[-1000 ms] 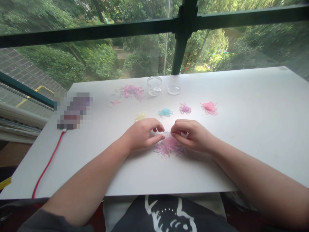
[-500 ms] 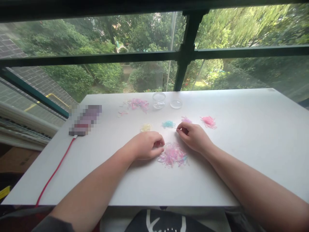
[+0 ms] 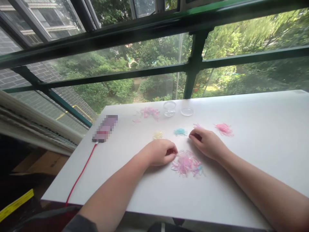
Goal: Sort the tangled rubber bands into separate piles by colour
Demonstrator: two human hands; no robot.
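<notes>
A mixed pile of mostly pink and purple thin bands (image 3: 186, 163) lies on the white table (image 3: 154, 196). At its left edge my left hand (image 3: 160, 153) has its fingers curled together; what they hold, if anything, is too small to name. My right hand (image 3: 205, 141) is pinched just right of the teal pile (image 3: 180, 131), and its fingertips' contents cannot be made out. It partly covers a purple pile (image 3: 198, 126). A yellow pile (image 3: 158, 134) sits behind my left hand. Farther right is a pink pile (image 3: 224, 129).
At the back are a larger pink and purple pile (image 3: 150, 112), a clear round jar (image 3: 169, 109) and a clear lid (image 3: 187, 111). A blurred-out phone-like object (image 3: 105, 129) with a red cable (image 3: 82, 174) lies at the left. Windows stand behind the table.
The view has tilted and shifted, so the table's things appear farther right and lower. Both hands stay near the same piles, with my right fingertips slightly farther from the teal pile's loose end.
</notes>
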